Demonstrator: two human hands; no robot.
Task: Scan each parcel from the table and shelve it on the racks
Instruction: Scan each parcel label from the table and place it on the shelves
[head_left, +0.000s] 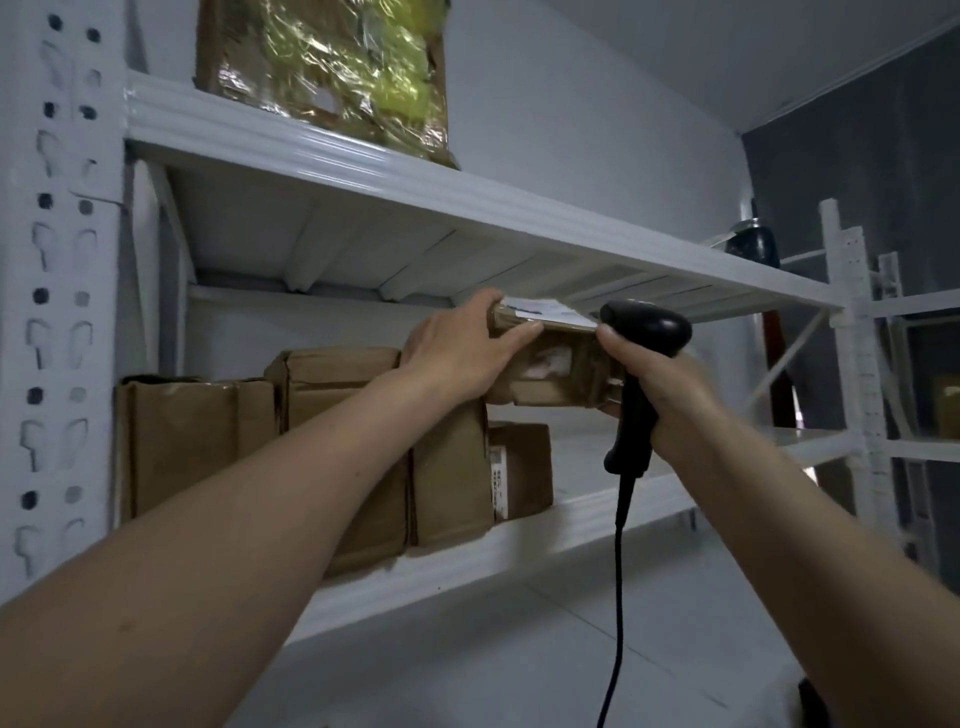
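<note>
Left hand (457, 348) fingers curl over the top edge of a taped brown parcel (556, 364), held above the rack's middle shelf (597, 512). At 3 o'clock, the right hand (665, 395) grips a black scanner (644, 332). Brown boxes (197, 441) stand at 8 o'clock.

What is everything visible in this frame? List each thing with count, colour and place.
held parcel: 1, brown with a white label on top, in front of the middle shelf
shelved parcels: at least 4, brown, left part of the middle shelf
wrapped parcel: 1, brown with shiny yellow-green film, top shelf
scanner: 1, black, corded, beside the held parcel
rack: white metal; more racks at right
dark object: 1, far end of the top shelf, unclear
left hand: grips the held parcel's left end
right hand: grips the scanner handle
</note>
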